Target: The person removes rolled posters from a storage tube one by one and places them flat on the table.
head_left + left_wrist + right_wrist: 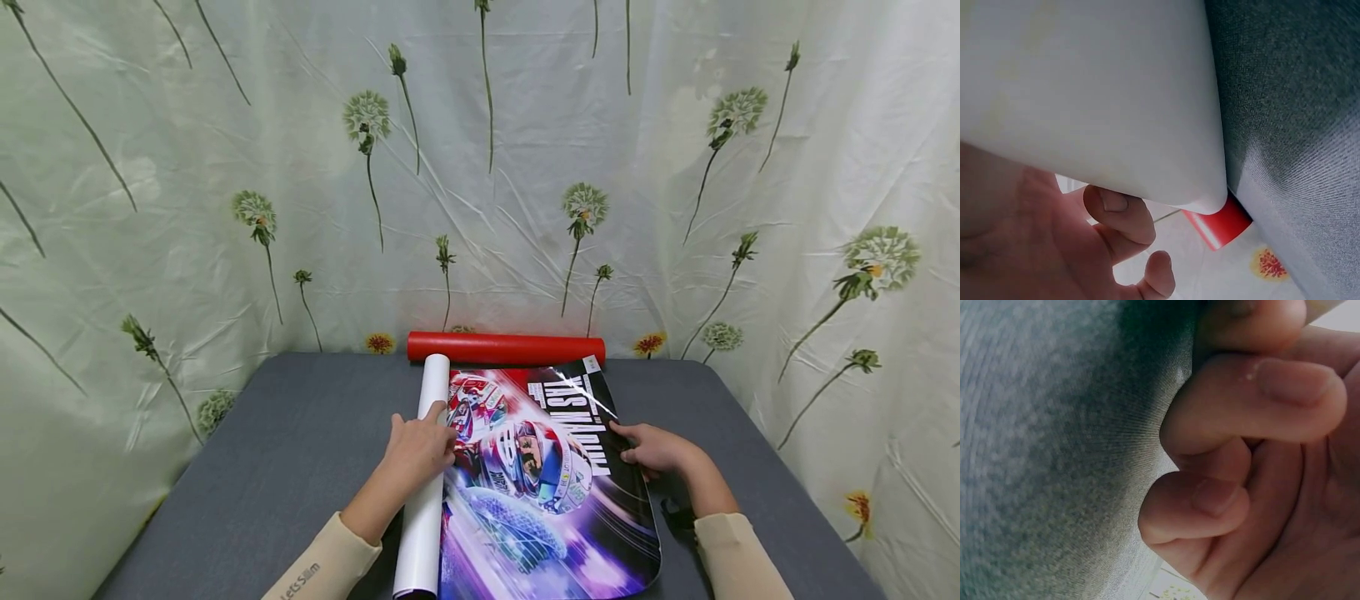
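A glossy poster (525, 533) with a racing-helmet print in red, purple and black lies partly unrolled on the table. Its left side is still a white roll (423, 517), standing up from the printed sheet. Over that roll, my left hand (416, 450) holds it, index finger pointing away and thumb on the print side. In the left wrist view, a bent fingertip (1116, 212) meets the roll's white back. My right hand (660, 450) pinches the poster's right edge, thumb on top. Its other fingers (1210, 425) are curled close over the table cloth in the right wrist view.
A red tube (506, 347) lies across the table's back edge, just beyond the poster. Grey cloth covers the table (285, 467). A dark strap-like object (678, 514) lies under the right forearm. Behind hangs a pale curtain (480, 208) printed with dandelions.
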`<state>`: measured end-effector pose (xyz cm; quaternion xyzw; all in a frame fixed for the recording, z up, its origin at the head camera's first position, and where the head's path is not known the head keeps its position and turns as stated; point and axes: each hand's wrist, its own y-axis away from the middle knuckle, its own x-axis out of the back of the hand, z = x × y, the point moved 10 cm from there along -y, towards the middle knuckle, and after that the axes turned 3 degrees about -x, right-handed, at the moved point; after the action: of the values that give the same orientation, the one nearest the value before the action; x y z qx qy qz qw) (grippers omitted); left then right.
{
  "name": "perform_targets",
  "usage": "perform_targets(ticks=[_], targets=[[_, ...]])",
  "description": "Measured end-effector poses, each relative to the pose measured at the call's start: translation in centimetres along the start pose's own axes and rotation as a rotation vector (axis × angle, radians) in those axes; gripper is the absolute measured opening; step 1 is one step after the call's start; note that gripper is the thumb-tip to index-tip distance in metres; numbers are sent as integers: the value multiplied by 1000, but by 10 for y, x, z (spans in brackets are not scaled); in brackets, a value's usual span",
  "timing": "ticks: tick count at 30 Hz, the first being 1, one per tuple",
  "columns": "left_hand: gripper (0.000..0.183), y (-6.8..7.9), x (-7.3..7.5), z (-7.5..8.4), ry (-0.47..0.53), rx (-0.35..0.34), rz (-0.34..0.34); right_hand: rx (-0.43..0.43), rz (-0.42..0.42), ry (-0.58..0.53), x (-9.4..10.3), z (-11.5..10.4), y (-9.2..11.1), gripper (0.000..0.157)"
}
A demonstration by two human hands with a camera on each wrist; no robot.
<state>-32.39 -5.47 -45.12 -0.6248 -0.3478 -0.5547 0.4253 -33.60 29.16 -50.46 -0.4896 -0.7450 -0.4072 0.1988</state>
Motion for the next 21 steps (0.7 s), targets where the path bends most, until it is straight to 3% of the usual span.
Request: perform_targets(ticks=[14,21], targets=[[21,0,-3,0,8,4,-47,10,4,8,0,-2,1,67],[12,0,-3,-2,28,5,-59,11,5,9,0,-1,1,67]])
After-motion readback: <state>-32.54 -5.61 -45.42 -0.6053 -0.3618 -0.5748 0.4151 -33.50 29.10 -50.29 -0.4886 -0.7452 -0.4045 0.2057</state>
